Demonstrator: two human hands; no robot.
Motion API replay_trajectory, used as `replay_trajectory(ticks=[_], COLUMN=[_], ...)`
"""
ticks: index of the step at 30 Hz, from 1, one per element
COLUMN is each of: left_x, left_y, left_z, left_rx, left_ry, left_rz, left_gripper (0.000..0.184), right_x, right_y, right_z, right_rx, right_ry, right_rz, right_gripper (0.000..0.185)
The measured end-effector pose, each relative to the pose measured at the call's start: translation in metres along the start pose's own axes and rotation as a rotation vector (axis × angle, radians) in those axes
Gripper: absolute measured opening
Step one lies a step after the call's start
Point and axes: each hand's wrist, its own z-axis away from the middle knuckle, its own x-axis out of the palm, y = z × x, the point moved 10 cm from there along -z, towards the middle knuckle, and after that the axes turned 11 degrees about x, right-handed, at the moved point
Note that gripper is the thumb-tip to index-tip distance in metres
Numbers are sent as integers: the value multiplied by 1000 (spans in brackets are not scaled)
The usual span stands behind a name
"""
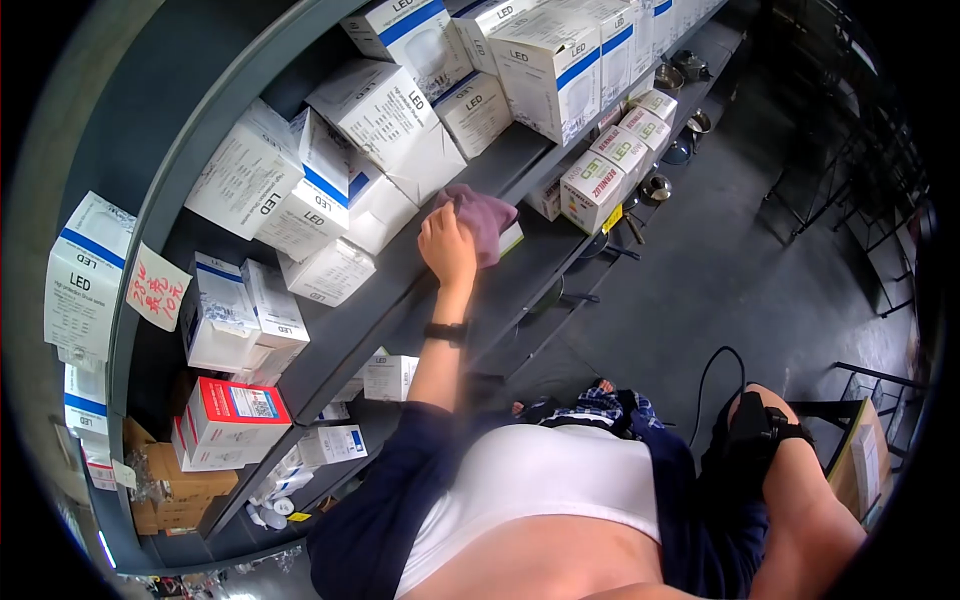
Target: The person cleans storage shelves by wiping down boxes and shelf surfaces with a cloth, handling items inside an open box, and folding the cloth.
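My left hand (447, 245) is closed on a mauve cloth (482, 222), pressing it against the front of a dark grey shelf (400, 262). A black band circles my left wrist. Just behind the cloth stand white LED light boxes (385, 120) with blue stripes. Part of a white and green box (511, 238) shows beside the cloth. My right hand (772, 398) is down by my side at the right, far from the shelf. A black device (765, 432) strapped at the wrist covers most of it, so its fingers cannot be made out.
Red and white boxes (238, 415) and brown cartons (185, 480) sit at the shelf's left end. A handwritten price sign (156, 288) hangs there. Lower down are more LED boxes (600, 190) and pans (655, 188). A black cable (708, 365) loops near my right hand.
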Motion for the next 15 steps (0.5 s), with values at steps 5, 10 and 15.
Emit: replay_trajectory(ticks=[5, 10, 15], left_x=[-1, 3, -2], left_y=[0, -3, -2], left_z=[2, 6, 4], left_rx=[18, 27, 48], left_ry=[-22, -44, -11], left_rz=[39, 32, 79], left_gripper=[26, 27, 28], right_x=[9, 20, 31], right_y=[6, 12, 19], right_z=[0, 1, 3], right_rx=[16, 33, 41], right_ry=[-7, -6, -9], right_rz=[-28, -61, -103], right_gripper=[56, 56, 55])
